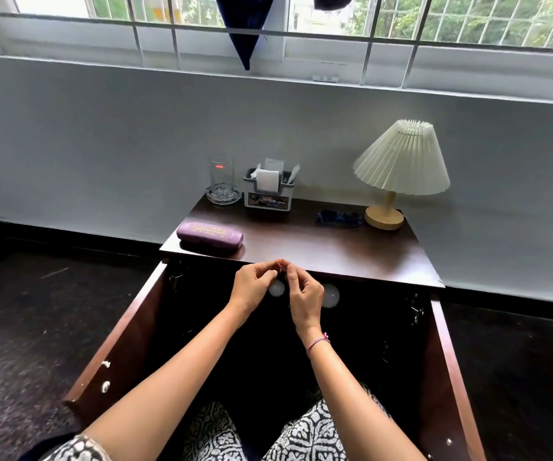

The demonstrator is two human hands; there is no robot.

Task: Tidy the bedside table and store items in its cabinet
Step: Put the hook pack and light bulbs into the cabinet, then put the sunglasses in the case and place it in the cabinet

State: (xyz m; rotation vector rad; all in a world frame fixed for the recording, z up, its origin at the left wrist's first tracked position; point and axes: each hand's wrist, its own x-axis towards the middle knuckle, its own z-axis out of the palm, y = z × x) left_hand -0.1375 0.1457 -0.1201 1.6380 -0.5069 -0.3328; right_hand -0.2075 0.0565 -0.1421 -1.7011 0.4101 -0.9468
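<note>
My left hand (251, 286) and right hand (305, 294) together pinch a small pink item (281, 265), unidentifiable, at the surface (318, 247) edge above the open cabinet (125, 331); risk: a slip loses it inside

bedside table (318, 249) | glasses case (209, 235) | ashtray (214, 198) | organiser (267, 196) | sunglasses (338, 218) | lamp (401, 158)

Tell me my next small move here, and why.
Probably reach your left hand to the purple case: it lies nearest, at the front left of the tabletop, and the cabinet doors stand open below. Whether it and your right hand pinch anything is too small to tell.
</note>
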